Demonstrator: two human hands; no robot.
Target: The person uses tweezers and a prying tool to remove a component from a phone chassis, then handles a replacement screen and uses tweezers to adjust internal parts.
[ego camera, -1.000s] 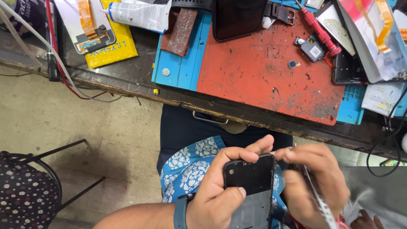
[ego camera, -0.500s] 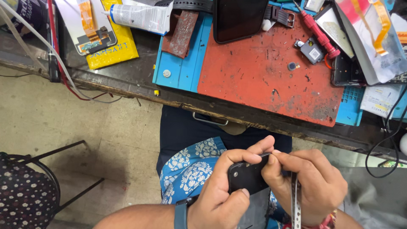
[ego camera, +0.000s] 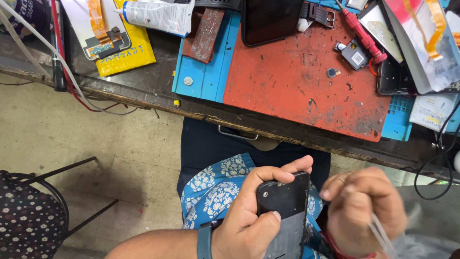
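Observation:
My left hand [ego camera: 251,216] grips a black phone [ego camera: 285,211] over my lap, thumb pressed on its face and fingers wrapped over its top edge. My right hand [ego camera: 364,208] hovers just to the right of the phone, blurred, fingers curled around a thin clear strip [ego camera: 383,232] that trails down and to the right. A dark band sits on my left wrist [ego camera: 204,240].
A workbench runs across the top with a worn red mat [ego camera: 306,81] on a blue tray [ego camera: 201,76]. On it lie a black phone [ego camera: 270,19], a red screwdriver [ego camera: 362,36], a glue tube [ego camera: 158,14] and small parts. A patterned stool [ego camera: 28,220] stands lower left.
My right hand has come off the phone's right edge and moved right, pulling the clear strip away. My left hand still holds the phone, now more fully visible.

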